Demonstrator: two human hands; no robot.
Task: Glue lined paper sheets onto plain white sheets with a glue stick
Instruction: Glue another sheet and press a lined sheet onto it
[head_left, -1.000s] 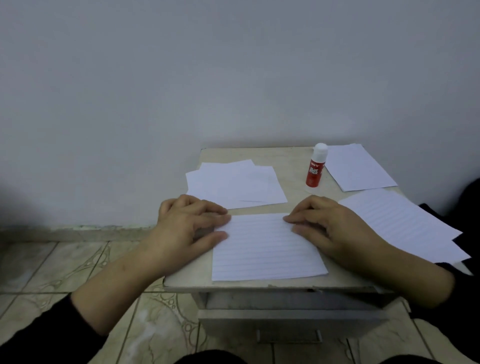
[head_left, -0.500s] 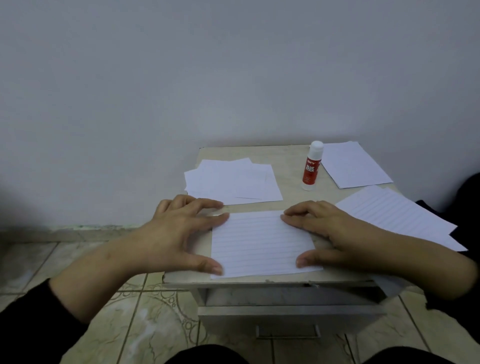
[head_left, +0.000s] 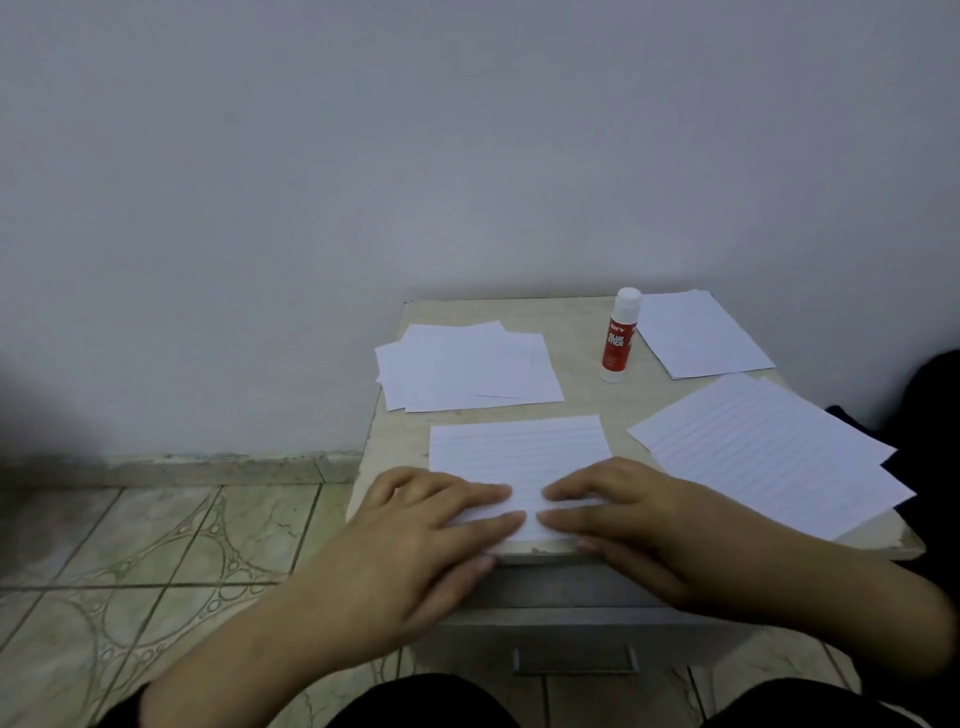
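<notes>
A lined sheet (head_left: 519, 452) lies flat at the front middle of the small table (head_left: 582, 400). My left hand (head_left: 415, 535) and my right hand (head_left: 639, 525) press palm-down on its near edge, fingertips almost meeting at the middle. Neither hand holds anything. A red glue stick (head_left: 618, 335) with a white cap stands upright at the back, apart from both hands. Plain white sheets (head_left: 467, 371) lie in a loose pile at the back left. More lined sheets (head_left: 769, 452) are stacked at the right.
Another white sheet (head_left: 696, 332) lies at the back right against the wall (head_left: 467, 156). A drawer with a metal handle (head_left: 574, 662) sits under the tabletop. Patterned floor tiles (head_left: 156, 561) spread to the left. A dark object (head_left: 930, 395) sits at the far right.
Both hands have slid from the sheet's side edges down to its near edge and toward each other. The sheet itself has stayed in place.
</notes>
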